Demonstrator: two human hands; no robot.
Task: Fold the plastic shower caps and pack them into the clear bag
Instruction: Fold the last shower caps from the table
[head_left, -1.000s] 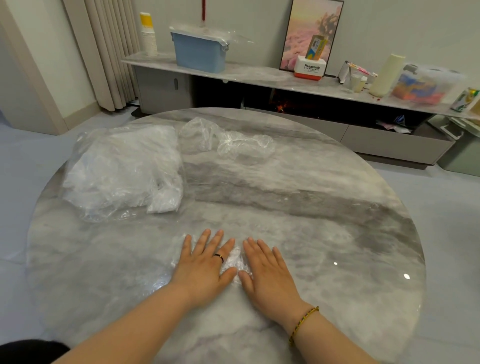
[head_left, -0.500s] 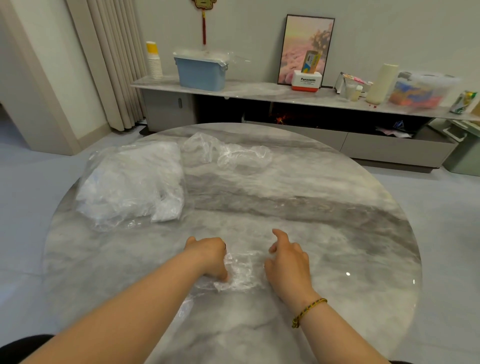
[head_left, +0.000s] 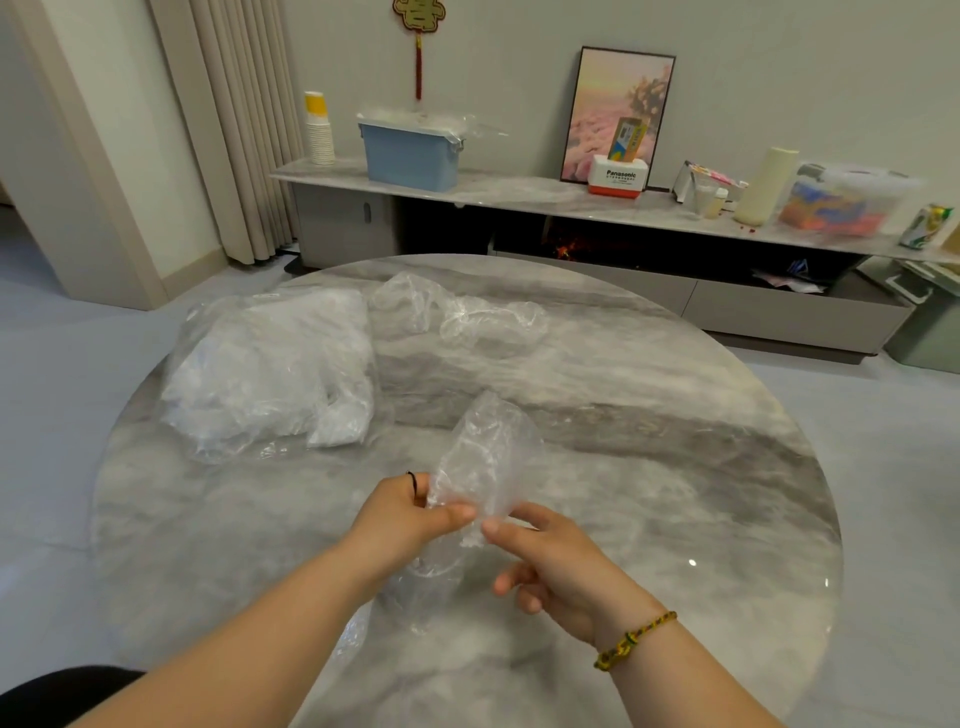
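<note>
Head view, nearest first: above the near edge of the round marble tabletop (head_left: 675, 467), both hands hold one shower cap (head_left: 485, 452) lifted off the surface. The left hand (head_left: 405, 514) pinches its gathered lower part between thumb and curled fingers. The right hand (head_left: 556, 566) pinches the same bunch just beside it with thumb and forefinger, its other fingers loosely curled and holding nothing. From the two pinches the cap's long axis runs upward and away from the person, a crumpled clear lobe standing above the fingertips, while a thinner tail of film hangs below the left hand toward the near edge. It looks half-gathered rather than folded flat, so the fold seems to be the step in hand. Farther out, toward the left edge, lies the clear bag (head_left: 270, 364), bulging with white film. It sits ahead and to the left of the fingers, well apart from them, and the left hand is the nearer one to it. Which way its mouth faces I cannot tell. Beyond it, near the far edge, lie the loose caps (head_left: 457, 317), touching each other. Counted: two hands, one cap held, one bag, and what appear to be two loose caps, though the clear film makes that number uncertain.
</note>
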